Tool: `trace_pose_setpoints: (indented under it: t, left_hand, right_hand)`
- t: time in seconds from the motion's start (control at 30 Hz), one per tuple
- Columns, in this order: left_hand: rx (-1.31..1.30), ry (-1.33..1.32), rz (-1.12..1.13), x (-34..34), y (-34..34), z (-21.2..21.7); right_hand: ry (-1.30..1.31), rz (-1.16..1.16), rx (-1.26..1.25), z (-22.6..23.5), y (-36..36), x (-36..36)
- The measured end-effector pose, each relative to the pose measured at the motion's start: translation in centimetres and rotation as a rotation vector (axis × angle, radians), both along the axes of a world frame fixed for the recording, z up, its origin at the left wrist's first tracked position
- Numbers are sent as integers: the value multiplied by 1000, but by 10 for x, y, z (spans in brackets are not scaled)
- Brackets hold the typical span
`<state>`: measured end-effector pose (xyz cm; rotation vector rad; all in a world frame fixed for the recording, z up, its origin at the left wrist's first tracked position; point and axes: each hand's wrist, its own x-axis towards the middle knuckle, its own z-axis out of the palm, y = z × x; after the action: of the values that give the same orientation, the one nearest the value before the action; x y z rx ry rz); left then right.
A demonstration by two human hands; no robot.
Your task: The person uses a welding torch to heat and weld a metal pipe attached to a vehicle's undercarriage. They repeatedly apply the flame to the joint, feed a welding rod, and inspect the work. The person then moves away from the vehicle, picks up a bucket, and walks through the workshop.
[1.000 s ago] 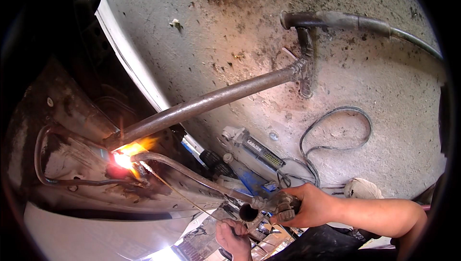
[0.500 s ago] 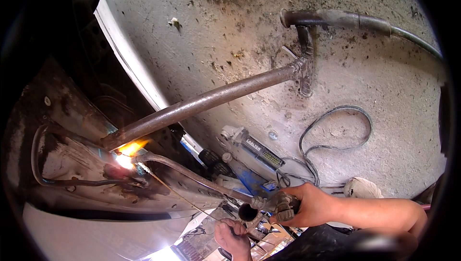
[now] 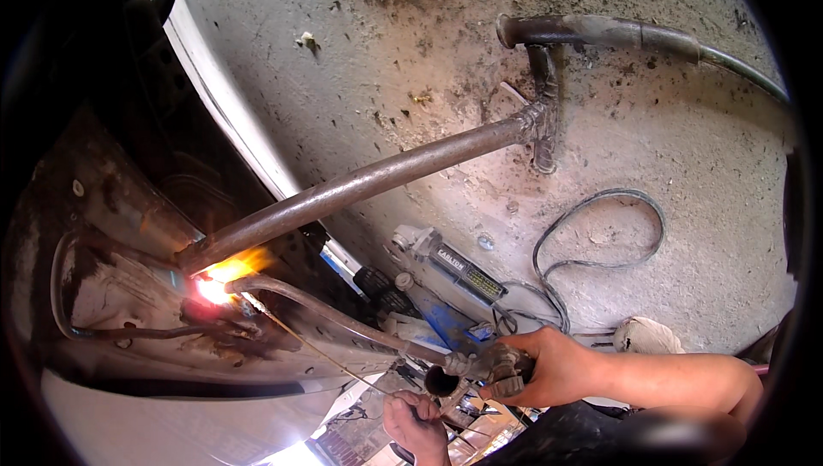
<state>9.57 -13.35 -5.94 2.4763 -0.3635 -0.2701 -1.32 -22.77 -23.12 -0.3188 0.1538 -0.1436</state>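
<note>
In the head view, the right hand (image 3: 557, 367) at the lower right of the frame has its grip closed around the torch (image 3: 480, 365) body, whose thin curved neck runs up and left to a bright orange flame (image 3: 225, 273) at left centre. The left hand (image 3: 416, 419), at the bottom centre, pinches a thin filler rod (image 3: 317, 348) between its fingertips; the rod slants up left toward the flame. The flame plays on the lower end of a rusty pipe (image 3: 369, 185), where it meets the dark metal underbody (image 3: 111, 234) at the left. The pipe rises to the upper right, to a welded joint. On the concrete floor (image 3: 411, 63) a grey cable (image 3: 600, 234) loops at right centre, near a blue jack (image 3: 446, 320).
</note>
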Motion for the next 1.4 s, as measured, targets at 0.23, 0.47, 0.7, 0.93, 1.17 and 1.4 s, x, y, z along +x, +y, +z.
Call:
trace_pose_setpoints:
  t: [0.23,0.47,0.7,0.93,1.17,1.4]
  left_hand:
    - [10,14,2,1,1,0]
    - [19,-10,19,1,0,-3]
    - [21,-10,35,1,1,-3]
    - [32,-27,7,0,-1,-5]
    - [25,-14,-4,1,-1,-3]
    - [5,-20,-16,2,0,-4]
  right_hand:
    - [-2,-10,17,-1,1,1]
    - [11,-22,9,-1,5,2]
    - [22,7,-24,-1,3,0]
    - [18,-23,4,-2,3,1]
    - [40,21,-5,-1,0,0]
    - [82,38,-98,-1,-2,-2]
